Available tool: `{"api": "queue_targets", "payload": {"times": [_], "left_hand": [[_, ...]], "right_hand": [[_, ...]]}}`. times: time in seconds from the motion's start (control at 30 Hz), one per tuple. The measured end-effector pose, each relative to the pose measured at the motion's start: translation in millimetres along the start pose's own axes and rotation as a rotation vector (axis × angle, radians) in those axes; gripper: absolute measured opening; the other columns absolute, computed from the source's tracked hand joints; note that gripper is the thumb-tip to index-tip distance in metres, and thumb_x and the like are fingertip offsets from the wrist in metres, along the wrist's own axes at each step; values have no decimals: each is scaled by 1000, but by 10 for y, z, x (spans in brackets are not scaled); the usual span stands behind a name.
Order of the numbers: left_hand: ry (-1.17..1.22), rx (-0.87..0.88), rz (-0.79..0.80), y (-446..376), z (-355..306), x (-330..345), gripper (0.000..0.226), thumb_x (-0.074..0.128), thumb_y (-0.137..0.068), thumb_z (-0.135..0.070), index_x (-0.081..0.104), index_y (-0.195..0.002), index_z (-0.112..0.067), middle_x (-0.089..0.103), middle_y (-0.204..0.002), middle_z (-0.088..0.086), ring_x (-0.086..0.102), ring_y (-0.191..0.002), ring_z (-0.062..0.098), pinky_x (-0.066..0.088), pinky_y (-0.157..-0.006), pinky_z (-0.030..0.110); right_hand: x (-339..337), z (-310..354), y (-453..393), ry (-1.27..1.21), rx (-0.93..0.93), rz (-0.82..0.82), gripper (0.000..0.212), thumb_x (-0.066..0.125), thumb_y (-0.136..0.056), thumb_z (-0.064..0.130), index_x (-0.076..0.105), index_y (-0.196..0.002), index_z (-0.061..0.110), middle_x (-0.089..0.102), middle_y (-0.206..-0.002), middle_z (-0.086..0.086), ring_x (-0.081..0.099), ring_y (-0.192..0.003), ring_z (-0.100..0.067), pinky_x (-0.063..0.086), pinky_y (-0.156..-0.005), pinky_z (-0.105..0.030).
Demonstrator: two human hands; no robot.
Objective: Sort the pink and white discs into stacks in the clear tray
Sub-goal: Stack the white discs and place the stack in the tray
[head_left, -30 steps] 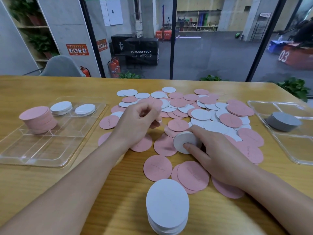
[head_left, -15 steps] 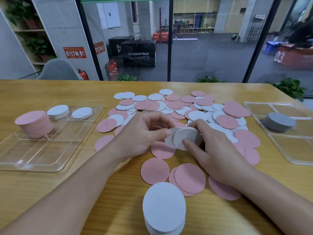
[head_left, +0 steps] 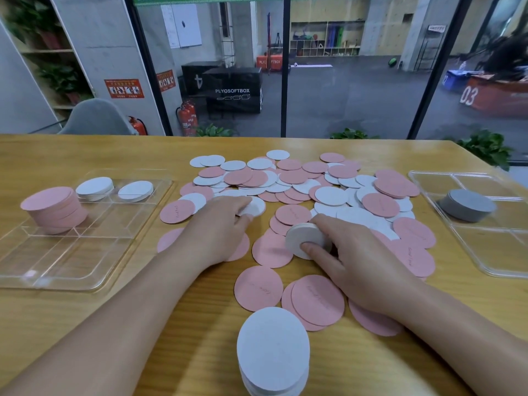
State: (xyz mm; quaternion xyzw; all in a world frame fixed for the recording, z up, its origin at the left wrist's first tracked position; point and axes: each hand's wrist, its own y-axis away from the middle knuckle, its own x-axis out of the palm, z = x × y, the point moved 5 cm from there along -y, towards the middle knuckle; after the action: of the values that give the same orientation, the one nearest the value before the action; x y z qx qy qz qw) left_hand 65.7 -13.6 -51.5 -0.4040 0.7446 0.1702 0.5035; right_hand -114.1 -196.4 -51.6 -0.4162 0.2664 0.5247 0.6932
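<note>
Head: white stack (head_left: 305, 238) inside right grip (head_left: 354, 261).

**Covered, cropped and unreadable**

The left hand (head_left: 220, 227) covers part of a white disc (head_left: 255, 207) and a pink disc (head_left: 239, 248) at frame centre. The right hand (head_left: 360, 258) hides the far side of a small white stack (head_left: 304, 238). The near white stack (head_left: 273, 352) is cut by the bottom edge. Handwriting on the pink discs (head_left: 317, 300) is too faint to read.
</note>
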Motion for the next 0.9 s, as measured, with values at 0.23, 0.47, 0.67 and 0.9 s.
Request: {"api": "queue_targets", "payload": {"times": [0.23, 0.47, 0.67, 0.9], "left_hand": [[13, 107, 33, 61, -103, -77, 12, 68, -106, -37, 79, -110, -35, 76, -103, -15, 65, -93, 9, 57, -83, 37], [218, 8, -105, 2, -33, -107, 27, 67, -109, -28, 76, -131, -40, 70, -129, -20, 65, -113, 5, 54, -98, 31], [-75, -104, -27, -102, 51, 3, 62, 68, -101, -58, 59, -155, -29, 52, -152, -6, 37, -147, 24, 39, -119, 43], [73, -91, -104, -77, -2, -88, 51, 85, -93, -45, 55, -133, -34, 66, -125, -11, 60, -114, 17, 55, -92, 40]], "right_hand": [[-4, -10, -5, -7, 10, 15, 20, 61, -107, 43, 49, -94, 34, 57, -84, 16, 54, -82, -8, 42, -66, -29], [1, -17, -9, -5, 16, 7, 29, 62, -107, 42, 43, -87, 38, 55, -80, 18, 53, -81, -7, 35, -61, -26], [3, -16, -9, -4, 18, 12, 25, 61, -107, 42, 45, -89, 37, 56, -81, 18, 53, -82, -8, 36, -62, -28], [-2, -21, -9, 2, 11, 5, 24, 61, -108, 42, 46, -91, 34, 57, -82, 16, 54, -83, -10, 38, -62, -26]]}}
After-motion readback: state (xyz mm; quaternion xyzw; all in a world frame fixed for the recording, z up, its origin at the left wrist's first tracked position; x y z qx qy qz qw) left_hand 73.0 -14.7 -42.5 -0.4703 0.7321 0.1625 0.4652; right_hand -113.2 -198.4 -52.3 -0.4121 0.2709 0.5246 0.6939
